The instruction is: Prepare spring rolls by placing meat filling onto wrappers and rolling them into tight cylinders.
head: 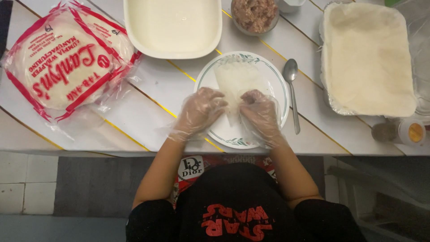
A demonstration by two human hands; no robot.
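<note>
A thin, pale wrapper (pixel 234 78) lies on a round white plate (pixel 207 76) with a green leaf pattern at the table's near edge. Both my hands wear clear plastic gloves. My left hand (pixel 199 112) rests on the wrapper's near left edge with its fingers curled over it. Beside it, my right hand (pixel 262 114) grips the near right edge in the same way. The two hands almost touch over the plate's near half, and they hide the wrapper's near end.
A plastic packet of round wrappers (pixel 62 62) lies at the left. A white rectangular dish (pixel 172 27) and a bowl of ground meat (pixel 254 13) stand behind the plate. To its right are a metal spoon (pixel 292 89), a foil tray (pixel 367 58) lined with pale sheets, and a small jar (pixel 401 132).
</note>
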